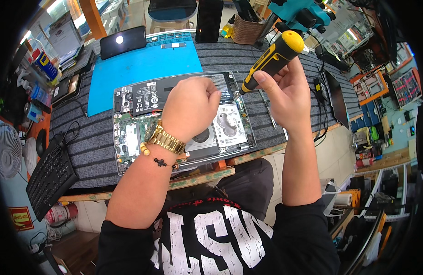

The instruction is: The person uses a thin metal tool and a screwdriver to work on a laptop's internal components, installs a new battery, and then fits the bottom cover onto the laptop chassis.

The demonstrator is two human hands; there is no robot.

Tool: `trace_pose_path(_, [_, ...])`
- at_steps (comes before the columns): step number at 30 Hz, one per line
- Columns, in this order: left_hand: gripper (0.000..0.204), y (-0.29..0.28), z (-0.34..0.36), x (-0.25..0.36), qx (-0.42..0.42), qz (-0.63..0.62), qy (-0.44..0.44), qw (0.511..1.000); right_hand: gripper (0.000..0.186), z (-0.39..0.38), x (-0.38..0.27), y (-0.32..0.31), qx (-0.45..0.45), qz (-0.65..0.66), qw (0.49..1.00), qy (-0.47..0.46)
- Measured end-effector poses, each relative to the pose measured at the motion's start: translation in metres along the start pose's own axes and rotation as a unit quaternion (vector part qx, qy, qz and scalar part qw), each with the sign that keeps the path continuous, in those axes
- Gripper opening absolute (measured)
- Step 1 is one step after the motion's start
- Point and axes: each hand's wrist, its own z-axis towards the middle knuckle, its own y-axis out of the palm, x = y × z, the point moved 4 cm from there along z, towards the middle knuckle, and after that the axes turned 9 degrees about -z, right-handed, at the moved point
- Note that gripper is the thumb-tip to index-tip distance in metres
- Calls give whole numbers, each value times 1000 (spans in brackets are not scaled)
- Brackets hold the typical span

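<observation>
An opened laptop lies on the table in front of me, its inner parts showing. A black battery runs along its far side, and a silver hard drive sits at its near right. My right hand grips a yellow and black screwdriver, tilted with its tip down by the drive's far right corner. Over the middle of the laptop, my left hand is closed with its fingers curled toward that tip. What its fingertips hold, if anything, is hidden.
A blue mat lies beyond the laptop, with a phone at its far edge. On the left are a black keyboard and a small fan. A teal microscope and a wicker basket stand far right.
</observation>
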Motion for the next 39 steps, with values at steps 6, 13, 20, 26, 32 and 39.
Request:
trace_pose_path(6, [13, 1, -4, -4, -95, 19, 66, 993, 50, 2, -2, 1, -5, -44, 998, -33])
trace_pose_path(13, [8, 8, -10, 0, -125, 53, 136, 981, 48, 2, -2, 0, -7, -44, 999, -5])
trace_pose_path(20, [4, 11, -12, 3, -130, 87, 154, 976, 49, 3, 0, 2, -16, -40, 999, -7])
trace_pose_path(26, [7, 16, -15, 8, -115, 92, 151, 978, 53, 4, 1, 2, -15, -18, 1000, 3])
trace_pose_path(32, [13, 26, -18, 15, -96, 23, 142, 985, 55, 3, 2, 4, -17, -21, 1000, 0])
trace_pose_path(39, [17, 24, -17, 19, -102, -11, 128, 986, 55, 4, 6, 2, -31, -7, 999, 12])
